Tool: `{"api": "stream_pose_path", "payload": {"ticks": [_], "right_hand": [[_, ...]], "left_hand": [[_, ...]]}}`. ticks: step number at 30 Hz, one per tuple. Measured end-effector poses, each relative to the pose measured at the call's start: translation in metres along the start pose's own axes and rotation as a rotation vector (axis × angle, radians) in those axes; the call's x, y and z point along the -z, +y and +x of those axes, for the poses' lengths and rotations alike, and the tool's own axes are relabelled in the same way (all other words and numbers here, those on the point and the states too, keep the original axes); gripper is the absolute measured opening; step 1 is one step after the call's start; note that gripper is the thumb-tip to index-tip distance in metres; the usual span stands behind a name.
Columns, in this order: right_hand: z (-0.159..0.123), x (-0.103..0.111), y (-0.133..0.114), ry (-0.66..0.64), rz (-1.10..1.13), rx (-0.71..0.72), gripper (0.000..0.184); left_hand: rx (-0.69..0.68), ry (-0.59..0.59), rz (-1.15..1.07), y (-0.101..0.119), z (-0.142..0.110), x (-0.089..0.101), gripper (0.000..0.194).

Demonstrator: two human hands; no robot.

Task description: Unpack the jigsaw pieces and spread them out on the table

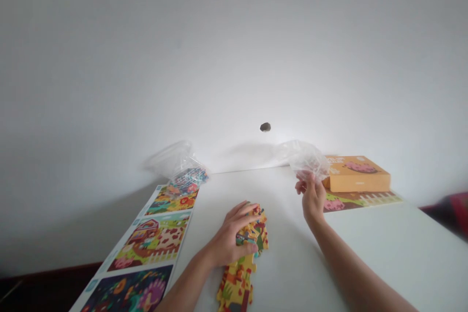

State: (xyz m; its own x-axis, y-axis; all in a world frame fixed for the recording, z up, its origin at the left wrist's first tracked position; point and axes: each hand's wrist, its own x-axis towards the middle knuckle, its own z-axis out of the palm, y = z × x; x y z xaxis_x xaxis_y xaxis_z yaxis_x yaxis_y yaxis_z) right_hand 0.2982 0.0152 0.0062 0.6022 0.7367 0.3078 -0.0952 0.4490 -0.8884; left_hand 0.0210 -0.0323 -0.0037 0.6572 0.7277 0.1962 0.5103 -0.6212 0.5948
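Mid-bench, the left hand (234, 236) lies curled over a heap of puzzle pieces (252, 236), fingers gripping some. The right hand (312, 195), raised toward the bench's far edge, pinches an empty clear bag (303, 158). Picture sheets (153, 239) line the left edge; an orange box (354, 174) sits at the far right corner.

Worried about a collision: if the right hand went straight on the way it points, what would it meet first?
Probably the orange box just beyond the right hand and its clear plastic bag; depth is unclear.
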Motion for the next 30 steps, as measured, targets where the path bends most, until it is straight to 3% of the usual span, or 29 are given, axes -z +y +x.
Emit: {"api": "stream_pose_path", "payload": {"ticks": [5, 9, 13, 15, 18, 21, 25, 28, 30], "right_hand": [[0.02, 0.017, 0.003, 0.123, -0.091, 0.021, 0.048], [0.037, 0.03, 0.012, 0.286, 0.021, 0.019, 0.044], [0.044, 0.032, 0.017, 0.254, 0.167, 0.026, 0.059], [0.042, 0.03, 0.018, 0.238, 0.063, 0.01, 0.058], [0.034, 0.029, 0.016, 0.322, -0.175, 0.012, 0.043], [0.023, 0.026, 0.007, 0.383, -0.267, 0.067, 0.032], [0.013, 0.022, -0.004, 0.33, -0.382, 0.122, 0.042], [0.018, 0.027, 0.0, 0.343, -0.569, -0.025, 0.061], [0.024, 0.034, 0.009, 0.364, -0.619, -0.121, 0.057]], "left_hand": [[-0.009, -0.003, 0.005, -0.001, 0.0, 0.001, 0.065], [-0.007, 0.0, 0.015, 0.0, 0.001, 0.001, 0.064], [0.005, -0.011, 0.003, 0.003, 0.001, 0.001, 0.064], [0.005, -0.017, -0.001, 0.004, 0.002, 0.002, 0.064], [-0.007, -0.012, -0.003, 0.005, 0.002, 0.003, 0.064], [-0.011, -0.004, 0.0, 0.004, 0.002, 0.004, 0.063], [0.001, -0.002, 0.008, 0.004, 0.002, 0.003, 0.064], [0.002, 0.009, 0.006, 0.005, 0.003, 0.002, 0.063], [0.0, 0.007, 0.005, 0.006, 0.003, 0.003, 0.063]]}}
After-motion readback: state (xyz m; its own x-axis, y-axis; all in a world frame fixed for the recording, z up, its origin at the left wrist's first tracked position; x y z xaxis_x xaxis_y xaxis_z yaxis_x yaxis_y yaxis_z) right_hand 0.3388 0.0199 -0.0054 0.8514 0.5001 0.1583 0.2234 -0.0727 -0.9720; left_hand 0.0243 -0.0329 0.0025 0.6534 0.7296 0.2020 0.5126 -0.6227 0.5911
